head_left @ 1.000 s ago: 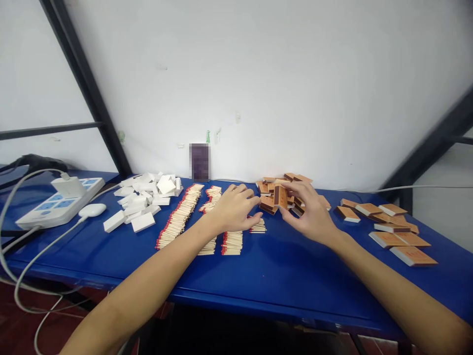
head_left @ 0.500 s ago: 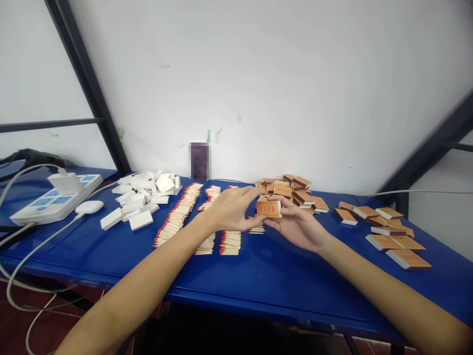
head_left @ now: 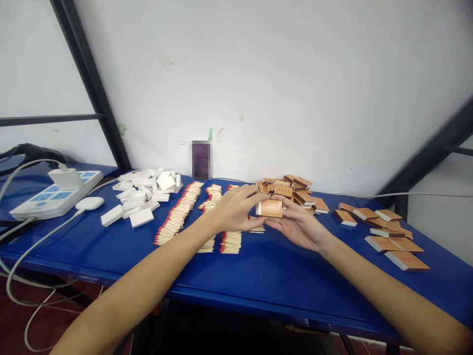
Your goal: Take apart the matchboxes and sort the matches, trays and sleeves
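An orange matchbox (head_left: pixel 269 208) with a white end showing on its left is held above the blue table. My left hand (head_left: pixel 236 209) grips its left end between thumb and fingers. Closed on the right end of the same box is my right hand (head_left: pixel 297 224). Rows of red-tipped matches (head_left: pixel 180 213) lie left of the hands, some partly hidden under my left hand. Behind the hands is a pile of orange and brown matchboxes (head_left: pixel 303 198).
White trays (head_left: pixel 141 216) are heaped at the left. More matchboxes (head_left: pixel 407 260) lie at the right. A power strip (head_left: pixel 55 199) with white cables is at the far left. A blurred dark object (head_left: pixel 201 160) stands against the wall. The table's front edge (head_left: pixel 258 303) is near.
The held matchbox has been turned. Its printed face with red characters was showing and its white end was on the right; now a paler face shows, with the white end on the left.
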{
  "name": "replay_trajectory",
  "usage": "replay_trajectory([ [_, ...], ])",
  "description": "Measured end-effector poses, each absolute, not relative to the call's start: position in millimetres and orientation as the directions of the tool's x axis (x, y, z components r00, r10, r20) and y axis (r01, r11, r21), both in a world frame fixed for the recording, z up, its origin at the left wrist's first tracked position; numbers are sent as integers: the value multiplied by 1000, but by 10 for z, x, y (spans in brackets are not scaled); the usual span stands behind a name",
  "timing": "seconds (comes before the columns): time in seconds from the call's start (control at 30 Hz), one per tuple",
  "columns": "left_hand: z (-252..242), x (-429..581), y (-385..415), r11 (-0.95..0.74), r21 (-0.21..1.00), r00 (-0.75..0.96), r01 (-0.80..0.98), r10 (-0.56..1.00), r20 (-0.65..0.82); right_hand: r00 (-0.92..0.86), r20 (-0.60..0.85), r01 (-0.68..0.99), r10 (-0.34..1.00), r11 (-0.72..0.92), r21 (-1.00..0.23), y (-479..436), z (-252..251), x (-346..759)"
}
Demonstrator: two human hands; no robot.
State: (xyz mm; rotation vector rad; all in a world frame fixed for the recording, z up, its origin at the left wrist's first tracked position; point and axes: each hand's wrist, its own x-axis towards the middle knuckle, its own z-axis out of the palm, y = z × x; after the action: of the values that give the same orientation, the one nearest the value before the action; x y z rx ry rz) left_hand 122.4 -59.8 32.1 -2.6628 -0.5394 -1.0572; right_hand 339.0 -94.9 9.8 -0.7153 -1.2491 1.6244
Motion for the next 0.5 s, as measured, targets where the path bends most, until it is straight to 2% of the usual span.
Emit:
replay_trajectory([
  [0.3,305,1255,-602,-888,-33,634,459,301,713,-374,27,-276,927,-83,-958,-908,80,3383],
  [0.43,327,1256,-634,-877,28,611,479,356,707,-408,19,-282,913,-106,-954,-911,101,3397],
  [0.5,331,1258,-650,-868,66,615,492,401,679,-408,53,-257,912,-59,-965,-911,97,3397],
])
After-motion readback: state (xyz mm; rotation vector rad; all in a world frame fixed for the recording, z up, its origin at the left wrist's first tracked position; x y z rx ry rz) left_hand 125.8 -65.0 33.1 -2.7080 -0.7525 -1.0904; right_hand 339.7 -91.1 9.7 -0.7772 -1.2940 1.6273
